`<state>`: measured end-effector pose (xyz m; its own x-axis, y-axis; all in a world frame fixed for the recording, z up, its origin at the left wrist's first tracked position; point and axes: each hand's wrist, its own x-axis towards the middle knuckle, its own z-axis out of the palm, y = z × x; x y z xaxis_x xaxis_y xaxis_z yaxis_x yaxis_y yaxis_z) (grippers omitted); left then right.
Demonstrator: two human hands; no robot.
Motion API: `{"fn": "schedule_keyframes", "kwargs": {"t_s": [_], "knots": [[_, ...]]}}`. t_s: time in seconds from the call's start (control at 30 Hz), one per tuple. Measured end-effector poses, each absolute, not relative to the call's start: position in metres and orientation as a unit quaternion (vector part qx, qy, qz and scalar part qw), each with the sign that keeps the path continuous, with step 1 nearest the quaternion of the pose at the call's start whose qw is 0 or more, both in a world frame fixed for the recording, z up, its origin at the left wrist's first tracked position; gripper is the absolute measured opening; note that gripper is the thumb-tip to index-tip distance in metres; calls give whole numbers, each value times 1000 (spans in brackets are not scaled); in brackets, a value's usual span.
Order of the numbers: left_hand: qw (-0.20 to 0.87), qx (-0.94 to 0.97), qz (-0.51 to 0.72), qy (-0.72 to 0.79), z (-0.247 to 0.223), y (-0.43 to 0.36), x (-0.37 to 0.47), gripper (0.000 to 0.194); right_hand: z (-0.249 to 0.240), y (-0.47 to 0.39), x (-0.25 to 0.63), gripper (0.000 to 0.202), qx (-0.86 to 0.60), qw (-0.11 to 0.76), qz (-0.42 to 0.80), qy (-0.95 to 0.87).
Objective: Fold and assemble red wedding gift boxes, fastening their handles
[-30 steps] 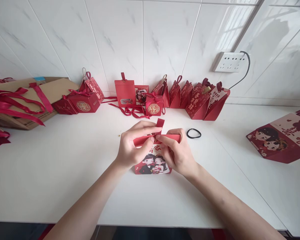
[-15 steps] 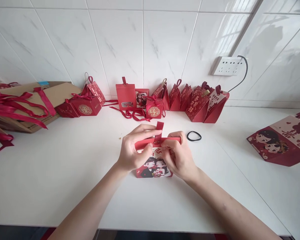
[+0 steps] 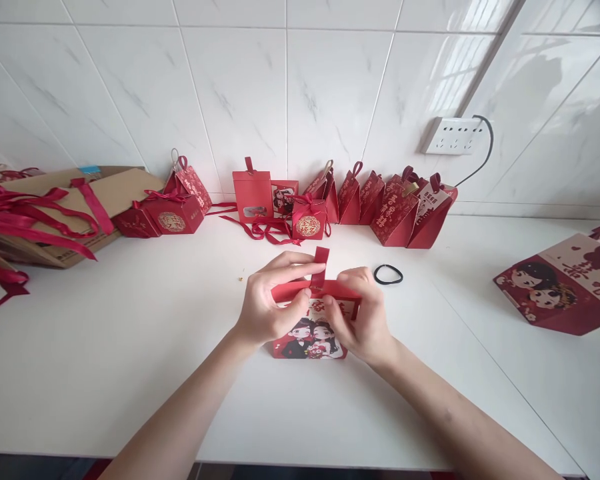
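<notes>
A red candy box with a cartoon bride and groom on its front stands upright on the white table. My left hand is closed on the box's left upper edge, its thumb in front and its fingers behind. Its fingertips also touch the upright red strap at the top middle. My right hand is at the box's upper right, thumb and forefinger apart, with the red top flap showing between them. The thumb lies near the printed front; its other fingers are curled and partly hidden.
Several red gift boxes line the wall at the back. Left lies brown cardboard with red ribbons. A black hair tie rests right of my hands; a larger printed box stands far right. A socket is on the wall.
My right thumb and forefinger have spread from a pinch at the base of the strap and shifted slightly off it, uncovering more of the printed front. My left hand keeps its hold.
</notes>
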<state>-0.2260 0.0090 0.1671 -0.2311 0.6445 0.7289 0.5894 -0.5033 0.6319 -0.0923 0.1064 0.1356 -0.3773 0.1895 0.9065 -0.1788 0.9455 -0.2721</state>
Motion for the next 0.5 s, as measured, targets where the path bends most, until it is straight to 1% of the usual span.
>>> {"fn": "schedule_keyframes", "kwargs": {"t_s": [0.07,0.2,0.23,0.4,0.5], "knots": [[33,620,607,496,167,8,-225,31,135,105,-92,40,-18,564,209,-799],[41,613,610,501,168,8,-223,28,137,102,-91,14,-49,542,230,-807],[42,610,612,502,167,8,-223,27,137,101,-91,10,-50,541,232,-807],[35,601,622,501,167,9,-222,27,139,100,-92,9,-58,539,263,-798],[36,601,623,499,166,9,-221,27,140,101,-93,11,-58,544,258,-796]]}}
